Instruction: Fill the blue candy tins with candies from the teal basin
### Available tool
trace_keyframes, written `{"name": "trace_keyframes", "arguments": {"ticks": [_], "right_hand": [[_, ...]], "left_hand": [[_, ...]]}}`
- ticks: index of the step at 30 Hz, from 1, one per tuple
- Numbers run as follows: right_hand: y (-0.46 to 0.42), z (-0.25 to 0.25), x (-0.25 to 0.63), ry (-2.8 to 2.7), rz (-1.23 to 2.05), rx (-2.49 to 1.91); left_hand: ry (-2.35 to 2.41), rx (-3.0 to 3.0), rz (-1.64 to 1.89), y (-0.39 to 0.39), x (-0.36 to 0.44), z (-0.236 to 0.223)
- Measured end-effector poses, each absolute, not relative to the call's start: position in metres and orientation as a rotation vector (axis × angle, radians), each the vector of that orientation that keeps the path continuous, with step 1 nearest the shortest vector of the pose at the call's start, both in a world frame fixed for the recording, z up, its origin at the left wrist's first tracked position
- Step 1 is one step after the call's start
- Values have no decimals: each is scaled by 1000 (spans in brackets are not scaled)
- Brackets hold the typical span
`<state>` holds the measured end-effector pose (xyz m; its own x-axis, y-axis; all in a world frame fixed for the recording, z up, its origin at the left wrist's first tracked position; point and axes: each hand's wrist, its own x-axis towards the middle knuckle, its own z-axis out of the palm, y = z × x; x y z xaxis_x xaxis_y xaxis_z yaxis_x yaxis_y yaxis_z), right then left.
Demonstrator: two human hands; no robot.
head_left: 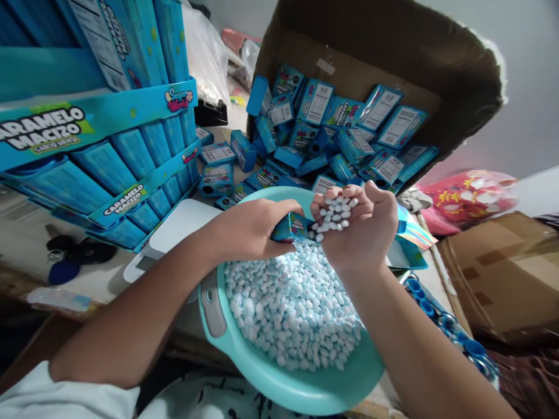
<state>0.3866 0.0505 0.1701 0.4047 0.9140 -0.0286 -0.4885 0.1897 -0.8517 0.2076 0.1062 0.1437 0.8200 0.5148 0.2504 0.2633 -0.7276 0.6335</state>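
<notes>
Open cardboard carton (384,41), largest item: beyond the grip, mouth facing it, with many loose blue boxes (317,99) inside and spilling out in front. Stacked display trays (144,96), printed "Caramelo Macizo": to the left of the grip, well apart, filled with upright blue packs. Turquoise basin (305,401): directly below both hands, holding a broad heap of pale candies (297,314); the heap lies under the grip and extends toward the wearer. White flat-topped device (186,224): left of the grip, between basin and trays, partly covered by the left forearm.

Left hand (251,227): closed around one small blue box (292,227), thumb on the far side, fingers mostly hidden. Box lies tilted on its side within this grip, its end pointing at the other palm. Right hand (362,233): palm up, fingers loosely curled, cupped just right of the box end.

Smallest: white candies (338,212) resting loose on the right palm and fingers; the nearest lie at the box end, immediately right of the left-hand grip.
</notes>
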Motion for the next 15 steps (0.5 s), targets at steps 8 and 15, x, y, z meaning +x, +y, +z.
{"name": "trace_keyframes", "arguments": {"ticks": [8,15], "right_hand": [[45,169,382,-748,908,-888],[42,167,378,-814,812,-900]], "left_hand": [[502,2296,580,107,206,147],[420,2234,638,108,206,146]]}}
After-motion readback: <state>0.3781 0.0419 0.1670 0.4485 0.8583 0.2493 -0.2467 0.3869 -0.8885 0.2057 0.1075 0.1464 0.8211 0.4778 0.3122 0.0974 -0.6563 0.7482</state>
